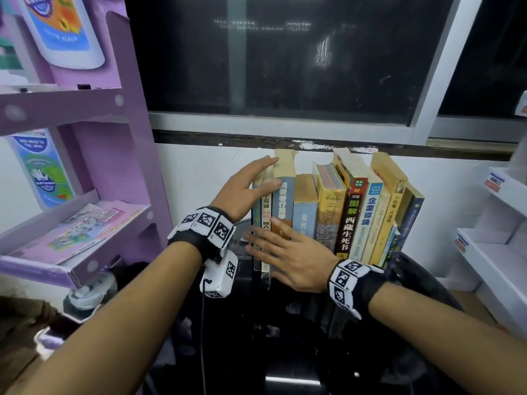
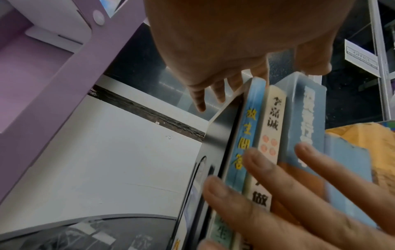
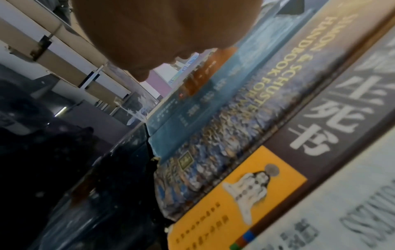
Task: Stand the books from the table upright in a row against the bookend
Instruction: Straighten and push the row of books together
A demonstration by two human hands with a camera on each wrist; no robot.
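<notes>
Several books [image 1: 333,212] stand upright in a row on the black table [image 1: 285,332] against the wall. At the row's left end a black bookend [image 2: 217,133] stands beside a thin blue book [image 2: 241,143], a white book [image 2: 271,128] and a grey-blue book [image 1: 283,201]. My left hand [image 1: 251,183] lies with straight fingers over the tops of these left books, thumb on the grey-blue spine. My right hand [image 1: 273,243] presses flat on the lower spines of the same books. The right wrist view shows its palm [image 3: 160,42] beside the yellow handbook spine [image 3: 278,84].
A purple display shelf [image 1: 114,166] with leaflets stands close on the left. White shelving [image 1: 490,252] is at the right. Behind the books are the white wall and a dark window [image 1: 285,67]. A chair castor [image 1: 85,295] sits under the purple shelf.
</notes>
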